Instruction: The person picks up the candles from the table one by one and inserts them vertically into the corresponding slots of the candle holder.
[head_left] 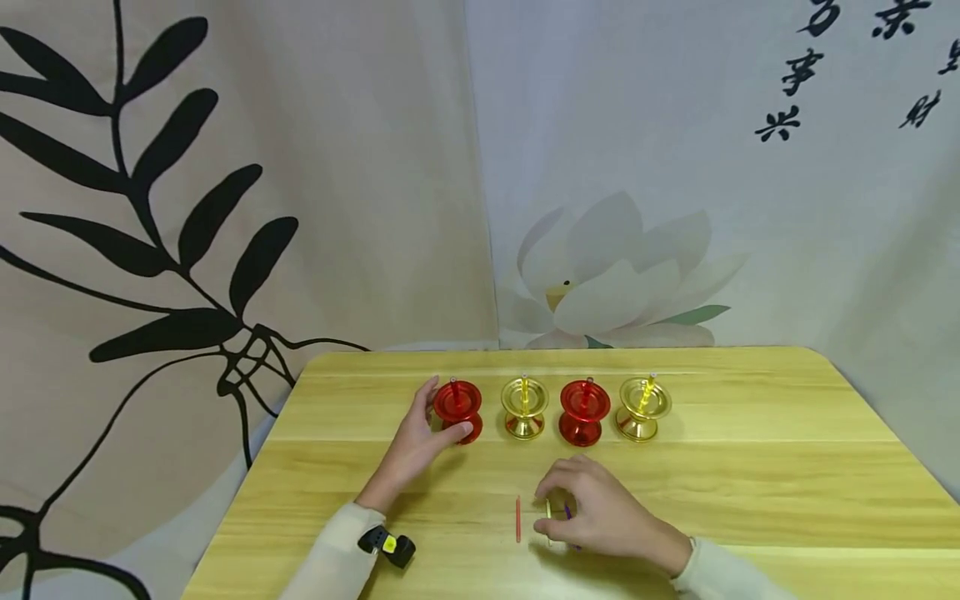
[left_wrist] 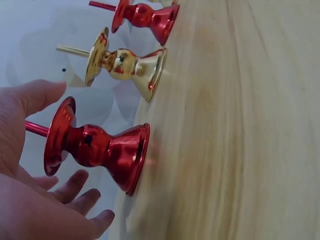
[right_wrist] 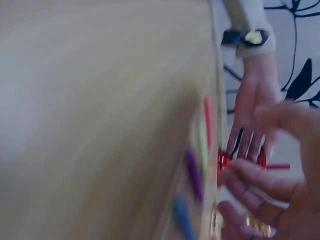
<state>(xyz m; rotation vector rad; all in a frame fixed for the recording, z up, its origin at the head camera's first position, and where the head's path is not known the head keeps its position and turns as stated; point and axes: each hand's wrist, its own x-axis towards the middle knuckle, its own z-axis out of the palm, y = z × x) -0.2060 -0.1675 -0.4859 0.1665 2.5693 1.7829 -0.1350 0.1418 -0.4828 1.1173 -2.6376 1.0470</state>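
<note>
Two hands: left hand [head_left: 416, 446] cups, fingers spread, the leftmost shiny red candle holder [head_left: 458, 410]; right hand [head_left: 600, 512] pinches a pale thin candle [head_left: 548, 510].

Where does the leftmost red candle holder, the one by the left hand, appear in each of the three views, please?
Head: the leftmost red candle holder stands at the left end of the row, the left hand cupped round it.
Left wrist: it fills the lower left, lying sideways in the picture.
Right wrist: only a blurred red sliver beyond the left hand's fingers.
Shared landmark: the wooden table.
</note>
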